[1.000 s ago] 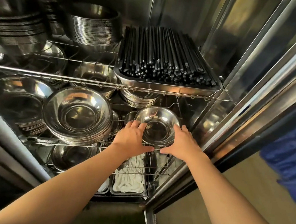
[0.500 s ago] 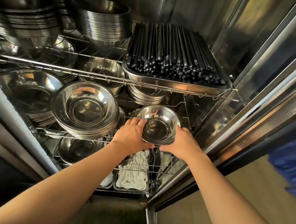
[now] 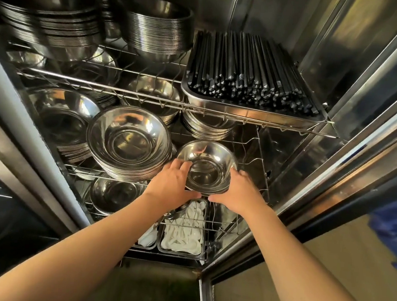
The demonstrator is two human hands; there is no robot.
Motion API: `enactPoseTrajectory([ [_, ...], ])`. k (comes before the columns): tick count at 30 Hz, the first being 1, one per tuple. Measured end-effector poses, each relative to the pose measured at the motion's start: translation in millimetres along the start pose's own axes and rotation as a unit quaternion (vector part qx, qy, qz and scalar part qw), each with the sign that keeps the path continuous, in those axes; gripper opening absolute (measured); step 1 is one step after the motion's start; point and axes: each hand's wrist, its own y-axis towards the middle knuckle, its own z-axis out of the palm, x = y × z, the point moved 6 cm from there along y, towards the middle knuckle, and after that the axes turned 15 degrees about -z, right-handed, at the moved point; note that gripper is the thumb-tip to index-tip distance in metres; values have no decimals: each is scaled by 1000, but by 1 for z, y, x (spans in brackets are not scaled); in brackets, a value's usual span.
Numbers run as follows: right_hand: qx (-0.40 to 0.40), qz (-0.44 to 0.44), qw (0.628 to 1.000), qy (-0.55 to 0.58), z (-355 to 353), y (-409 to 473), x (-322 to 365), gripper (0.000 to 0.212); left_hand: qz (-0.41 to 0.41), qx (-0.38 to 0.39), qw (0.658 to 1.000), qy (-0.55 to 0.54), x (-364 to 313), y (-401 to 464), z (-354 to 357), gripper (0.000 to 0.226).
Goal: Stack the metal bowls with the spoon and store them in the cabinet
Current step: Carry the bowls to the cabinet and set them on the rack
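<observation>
A small stack of shiny metal bowls (image 3: 206, 168) sits at the right front of the cabinet's middle wire shelf (image 3: 263, 161). My left hand (image 3: 173, 183) grips its left side and my right hand (image 3: 238, 190) grips its right side, thumbs under the near rim. The top bowl looks empty; no spoon shows in it. Just left of it stands a bigger stack of wide metal bowls (image 3: 130, 143).
The upper shelf carries a steel tray of black chopsticks (image 3: 250, 75) and tall bowl stacks (image 3: 155, 29). More bowls (image 3: 62, 117) sit at the left. Below, trays hold white spoons (image 3: 183, 233) and a bowl (image 3: 113, 193). The steel cabinet door frame (image 3: 352, 150) stands at right.
The view has shifted slightly left and closer to the cabinet. Both hands stay on the small bowl stack at the same spot on the middle shelf.
</observation>
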Motion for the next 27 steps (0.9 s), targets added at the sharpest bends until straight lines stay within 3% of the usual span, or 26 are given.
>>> enactPoseTrajectory([
  [10, 9, -5, 1000, -7, 9, 3, 7, 114, 22, -31, 999, 5, 1, -16, -6, 77],
  [14, 28, 29, 996, 85, 4, 5, -3, 124, 14, -46, 999, -24, 3, -24, -5, 76],
  [17, -14, 64, 987, 144, -4, 16, -11, 104, -35, -47, 990, -127, 10, -30, -7, 78],
  [22, -64, 82, 989, 107, -17, 44, -28, 68, -158, 28, 950, -269, 17, -35, -2, 82],
  [25, -69, 86, 989, 95, -17, 61, -36, 49, -212, 73, 900, -374, 18, -30, 0, 50],
  [27, -83, 72, 991, 74, -17, 69, -40, 27, -256, 99, 838, -472, 20, -27, 2, 31],
])
